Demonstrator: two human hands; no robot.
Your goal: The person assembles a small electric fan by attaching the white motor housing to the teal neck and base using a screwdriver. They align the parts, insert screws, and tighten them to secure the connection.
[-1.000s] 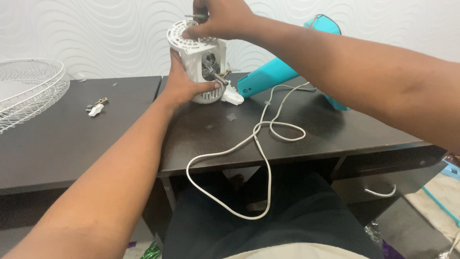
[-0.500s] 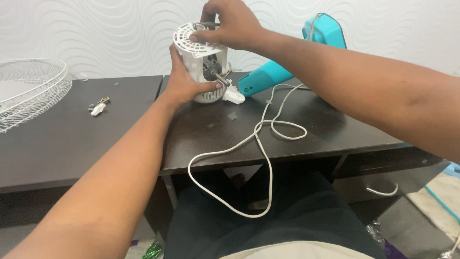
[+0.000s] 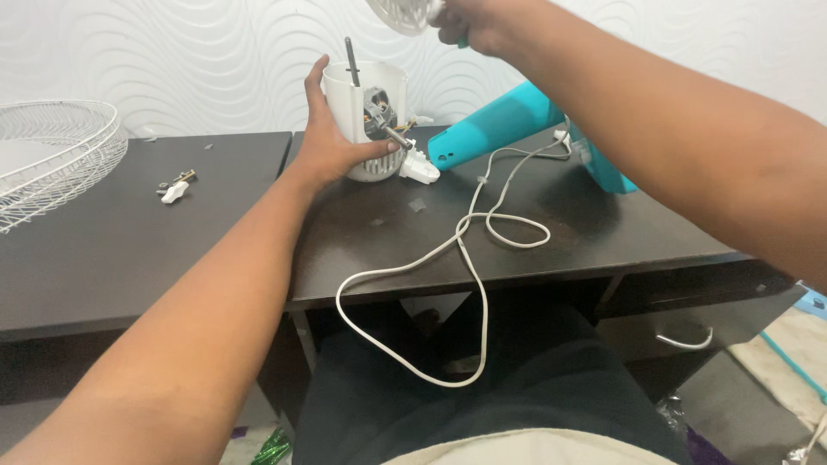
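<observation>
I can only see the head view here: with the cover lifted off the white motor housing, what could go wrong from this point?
1. The white cord loops across the dark table and hangs over its edge onto the lap; a snag might tug the motor housing, steadied only by the left hand.
2. The right hand holds the vented cover high, mostly out of frame; it could slip.
3. The bare shaft sticks up unprotected and could get knocked.

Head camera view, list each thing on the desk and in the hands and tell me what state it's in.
Motor housing: upright on desk, top open, shaft sticking up.
Cover: off, lifted above housing.
Left hand: gripping housing.
Right hand: holding cover.
Cord: loose, looped, hanging over desk edge.
Teal stand: lying on desk.
Wire guard: detached, on desk.
</observation>
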